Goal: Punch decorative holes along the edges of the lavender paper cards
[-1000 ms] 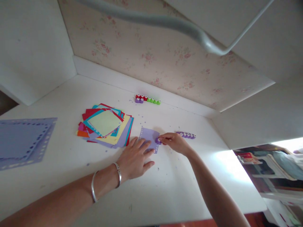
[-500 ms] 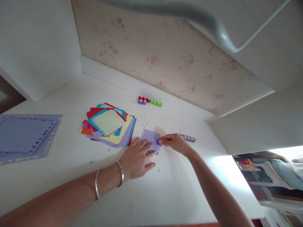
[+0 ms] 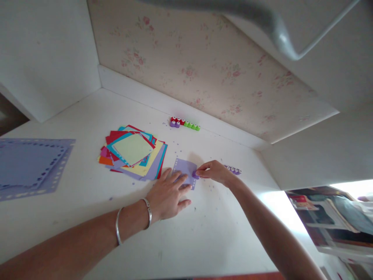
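Note:
A small purple sheet of paper (image 3: 185, 167) lies on the white table, with small holes punched along its left edge and near its lower right corner. My left hand (image 3: 169, 194) rests flat with fingers spread, its fingertips on the sheet's lower left part. In the fingers of my right hand (image 3: 214, 171) is a small purple paper punch (image 3: 195, 175), set at the sheet's right edge. Part of the punch is hidden by the fingertips. Just beyond the right wrist, several more purple punches (image 3: 234, 170) stand in a row.
A pile of coloured paper (image 3: 134, 149) lies left of the sheet. Larger purple sheets with punched borders (image 3: 29, 165) are at the far left. Red, green and purple punches (image 3: 186, 123) stand near the back wall. Tiny paper bits dot the table (image 3: 140, 241).
The view has shifted very slightly. My right hand and the punch have moved a touch left along the sheet's right edge; my left hand stays put.

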A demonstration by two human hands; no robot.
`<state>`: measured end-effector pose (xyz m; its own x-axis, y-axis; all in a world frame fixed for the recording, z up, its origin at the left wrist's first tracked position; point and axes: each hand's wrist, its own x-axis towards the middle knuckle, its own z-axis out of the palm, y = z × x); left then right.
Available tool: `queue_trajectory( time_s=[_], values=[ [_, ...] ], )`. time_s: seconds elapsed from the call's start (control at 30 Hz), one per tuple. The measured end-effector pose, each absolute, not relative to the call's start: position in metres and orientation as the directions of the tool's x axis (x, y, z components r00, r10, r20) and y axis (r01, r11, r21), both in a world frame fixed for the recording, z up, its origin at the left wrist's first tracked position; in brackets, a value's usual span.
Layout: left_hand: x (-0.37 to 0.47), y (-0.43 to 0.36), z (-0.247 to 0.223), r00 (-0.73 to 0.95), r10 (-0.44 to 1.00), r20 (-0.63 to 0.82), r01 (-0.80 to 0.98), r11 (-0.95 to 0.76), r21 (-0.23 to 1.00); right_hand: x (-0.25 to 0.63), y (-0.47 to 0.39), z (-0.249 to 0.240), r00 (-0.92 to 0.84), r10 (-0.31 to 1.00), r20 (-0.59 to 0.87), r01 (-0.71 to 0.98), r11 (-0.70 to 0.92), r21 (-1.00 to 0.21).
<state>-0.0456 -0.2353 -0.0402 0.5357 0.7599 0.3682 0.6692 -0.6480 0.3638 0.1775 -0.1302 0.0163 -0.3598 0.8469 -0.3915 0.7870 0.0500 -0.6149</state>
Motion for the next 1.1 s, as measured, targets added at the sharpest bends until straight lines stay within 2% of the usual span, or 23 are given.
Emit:
queue_trajectory(
  time_s=[0.2, 0.33, 0.53, 0.67, 0.77, 1.0, 1.1],
  values=[
    [-0.045, -0.236, -0.038, 0.541, 0.781, 0.310, 0.682, -0.624, 0.381, 0.164, -0.124, 0.027, -0.293, 0.836, -0.465, 0.880, 0.046, -0.473],
    [-0.045, -0.236, -0.037, 0.545, 0.784, 0.296, 0.684, -0.620, 0.384, 0.160, -0.125, 0.031, -0.305, 0.826, -0.473, 0.893, 0.076, -0.443],
    [-0.045, -0.237, -0.035, 0.549, 0.780, 0.301, 0.684, -0.626, 0.374, 0.167, -0.122, 0.025, -0.303, 0.821, -0.484, 0.868, 0.028, -0.496],
    [-0.046, -0.237, -0.034, 0.551, 0.775, 0.309, 0.678, -0.632, 0.376, 0.173, -0.123, 0.026, -0.337, 0.766, -0.547, 0.794, -0.081, -0.602],
    [-0.046, -0.237, -0.034, 0.546, 0.778, 0.312, 0.680, -0.628, 0.378, 0.177, -0.126, 0.030, -0.365, 0.750, -0.551, 0.783, -0.073, -0.618],
    [-0.047, -0.236, -0.034, 0.547, 0.780, 0.304, 0.680, -0.626, 0.382, 0.200, -0.127, 0.041, -0.325, 0.745, -0.582, 0.904, 0.064, -0.423],
    [-0.047, -0.236, -0.035, 0.551, 0.780, 0.297, 0.682, -0.625, 0.379, 0.204, -0.133, 0.043, -0.247, 0.822, -0.514, 0.936, 0.064, -0.347]
  ],
)
